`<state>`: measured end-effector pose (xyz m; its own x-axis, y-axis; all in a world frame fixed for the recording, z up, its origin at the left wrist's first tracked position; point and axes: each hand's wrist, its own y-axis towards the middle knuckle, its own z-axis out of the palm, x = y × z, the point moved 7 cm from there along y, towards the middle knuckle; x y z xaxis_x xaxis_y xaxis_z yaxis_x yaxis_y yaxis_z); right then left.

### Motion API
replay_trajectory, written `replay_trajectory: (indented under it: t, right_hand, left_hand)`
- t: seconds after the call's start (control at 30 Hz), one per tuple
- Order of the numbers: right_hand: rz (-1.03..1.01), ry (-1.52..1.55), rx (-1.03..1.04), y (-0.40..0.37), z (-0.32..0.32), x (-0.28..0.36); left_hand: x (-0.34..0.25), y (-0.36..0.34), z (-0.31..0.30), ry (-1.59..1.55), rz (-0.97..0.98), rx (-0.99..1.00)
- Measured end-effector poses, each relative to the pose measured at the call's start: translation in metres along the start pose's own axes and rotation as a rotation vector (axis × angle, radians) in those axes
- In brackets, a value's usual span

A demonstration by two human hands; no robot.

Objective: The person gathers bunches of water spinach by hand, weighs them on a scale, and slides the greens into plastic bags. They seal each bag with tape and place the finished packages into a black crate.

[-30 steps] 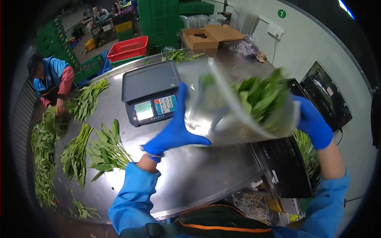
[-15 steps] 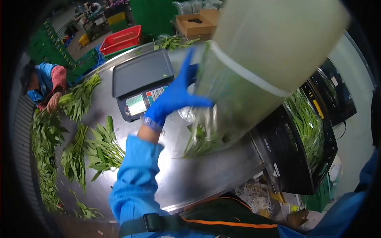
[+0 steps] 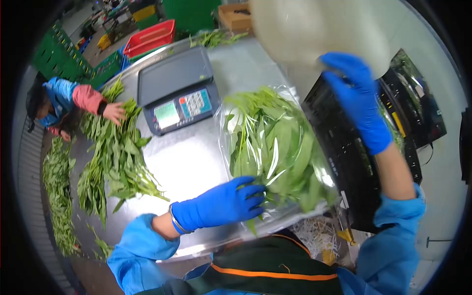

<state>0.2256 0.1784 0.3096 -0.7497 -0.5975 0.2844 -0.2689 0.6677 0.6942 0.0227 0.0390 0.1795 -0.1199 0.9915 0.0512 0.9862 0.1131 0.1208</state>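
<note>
A clear plastic bag (image 3: pixel 280 162) of leafy green vegetables lies on the metal table in front of me, stems toward the far end and leaves toward me. My left hand (image 3: pixel 221 205), in a blue glove, has its fingers curled at the bag's near left edge, among film and leaves. Above the bag's right side, my gloved right hand (image 3: pixel 358 101) has bent fingers at the lower rim of a large translucent plastic tube (image 3: pixel 319 32). The tube is raised, blurred and cut off by the top of the view.
A digital scale (image 3: pixel 179 88) stands behind the bag. Loose bunches of greens (image 3: pixel 115 157) lie left, where a co-worker's hand (image 3: pixel 114 113) touches them. At right is a black crate (image 3: pixel 344 162). A red basket (image 3: pixel 150 38) and cardboard box (image 3: pixel 236 17) are behind.
The tube has come up out of the bag, leaving the greens inside. My left hand moved down to the bag's near edge; my right hand came into view. The co-worker's hand moved right over the bunches.
</note>
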Motion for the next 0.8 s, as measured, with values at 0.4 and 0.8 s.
replay_trajectory:
  t: [0.4,0.8]
  right_hand:
    - [0.000,-0.193,0.482,-0.224,0.216,0.014]
    - [0.299,0.238,0.558,-0.293,0.234,0.177]
  left_hand:
    - [-0.057,-0.128,0.209,-0.711,-1.575,-0.232]
    - [-0.061,-0.145,0.237,-1.750,-1.624,-0.638]
